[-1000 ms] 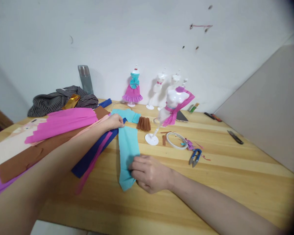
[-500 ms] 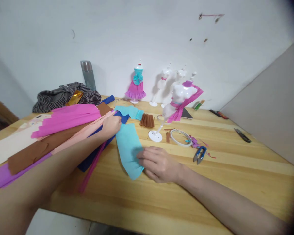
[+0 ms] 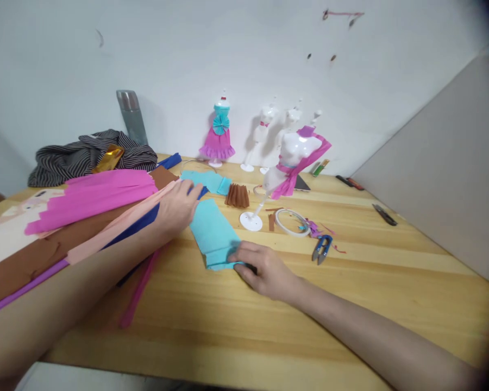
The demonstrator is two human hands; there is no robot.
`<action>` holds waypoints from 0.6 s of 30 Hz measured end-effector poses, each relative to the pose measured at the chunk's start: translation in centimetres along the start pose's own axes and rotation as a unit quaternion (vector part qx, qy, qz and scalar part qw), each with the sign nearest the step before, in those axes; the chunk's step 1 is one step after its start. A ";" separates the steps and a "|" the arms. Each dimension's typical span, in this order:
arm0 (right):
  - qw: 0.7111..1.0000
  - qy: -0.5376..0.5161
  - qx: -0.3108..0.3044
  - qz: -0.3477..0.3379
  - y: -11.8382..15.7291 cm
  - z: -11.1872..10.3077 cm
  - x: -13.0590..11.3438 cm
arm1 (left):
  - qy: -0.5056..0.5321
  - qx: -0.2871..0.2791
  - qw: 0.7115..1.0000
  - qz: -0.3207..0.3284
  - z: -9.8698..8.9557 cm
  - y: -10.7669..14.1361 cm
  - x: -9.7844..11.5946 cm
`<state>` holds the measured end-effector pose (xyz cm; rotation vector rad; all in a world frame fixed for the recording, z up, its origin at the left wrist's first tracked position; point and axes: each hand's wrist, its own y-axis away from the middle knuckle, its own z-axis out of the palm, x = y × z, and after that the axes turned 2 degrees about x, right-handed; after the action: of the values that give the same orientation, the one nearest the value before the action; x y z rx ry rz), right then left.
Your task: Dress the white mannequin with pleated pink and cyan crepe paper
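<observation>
A turquoise strip of crepe paper (image 3: pixel 214 224) lies slantwise on the table, its near end folded over in a narrow band. My right hand (image 3: pixel 264 267) pinches that folded end at its right corner between thumb and fingers. My left hand (image 3: pixel 177 209) is at the far left corner of the strip, over the dark blue crepe paper (image 3: pixel 135 227), with its fingers bent and somewhat apart; their tips are partly hidden. Beyond the strip lie another turquoise piece (image 3: pixel 204 181) and a pleated brown piece (image 3: pixel 237 195).
Left are layered pink (image 3: pixel 101 193) and brown (image 3: pixel 65 247) crepe sheets, striped cloth (image 3: pixel 73 157) and a flask (image 3: pixel 131 117). A mini mannequin (image 3: pixel 297 146) with a magenta sash stands ahead, a dressed one (image 3: pixel 220 130) behind. Tape roll (image 3: pixel 280 225), blue thread snips (image 3: pixel 323 248) and a cutter (image 3: pixel 384 214) lie right.
The near end of the turquoise strip, previously unfolded, is now turned up into a flat band. My left fingers have loosened from a closed grip at its far corner. The view has shifted slightly.
</observation>
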<state>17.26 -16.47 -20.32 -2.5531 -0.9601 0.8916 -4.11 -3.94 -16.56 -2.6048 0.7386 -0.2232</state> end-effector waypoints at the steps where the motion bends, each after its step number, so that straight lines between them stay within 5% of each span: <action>1: 1.000 -0.025 0.000 0.018 -0.1 -0.1 0.0 | 0.048 0.016 0.997 0.063 -0.6 0.6 0.6; 4: 0.994 -0.081 -0.002 0.068 -0.5 -0.5 0.1 | 0.249 -0.027 0.948 0.196 -2.1 2.9 2.4; 9: 0.978 -0.156 -0.022 0.138 -0.4 -1.2 0.0 | 0.403 -0.240 0.870 0.152 -2.4 5.2 3.7; 13: 0.967 -0.191 -0.025 0.165 0.0 -1.6 0.0 | 0.410 -0.253 0.870 0.106 -1.4 5.3 3.7; 18: 0.965 -0.220 -0.037 0.134 0.2 -2.1 -0.2 | 0.374 -0.209 0.892 0.144 -1.1 5.8 4.2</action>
<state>18.55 -16.83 -18.73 -2.6430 -0.7726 1.5787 -3.51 -11.05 -17.94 -2.7185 1.5674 -1.1266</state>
